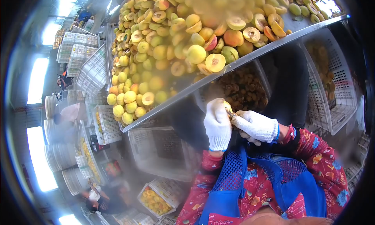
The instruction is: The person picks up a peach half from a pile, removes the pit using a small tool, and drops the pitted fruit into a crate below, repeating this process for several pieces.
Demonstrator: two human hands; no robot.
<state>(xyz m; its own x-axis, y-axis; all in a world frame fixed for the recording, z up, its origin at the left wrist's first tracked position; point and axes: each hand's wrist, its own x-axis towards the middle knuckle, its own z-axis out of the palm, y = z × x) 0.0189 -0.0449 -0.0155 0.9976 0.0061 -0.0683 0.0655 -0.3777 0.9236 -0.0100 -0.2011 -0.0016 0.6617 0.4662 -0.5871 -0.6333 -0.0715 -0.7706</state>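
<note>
My left hand (217, 125), in a white knit glove, is closed around a yellow peach half (227, 107) in front of my chest. Close against it, my gloved right hand (256, 126) is closed on a small dark metal tool (232, 116). The tool's tip meets the fruit, and most of its length is hidden in the glove. Beyond both hands, a metal-edged table (187, 91) carries a big heap of halved peaches (160, 49), yellow, green and blushed red. Below its edge, a crate holds brown pitted-looking scraps (244, 86).
To the right stands a white slatted crate (340, 88) with brownish fruit pieces inside. A pale plastic bin (158, 152) is at the left, near a crate of yellow fruit (154, 200). Further left are stacked crates (80, 49) and other people (103, 199) at work.
</note>
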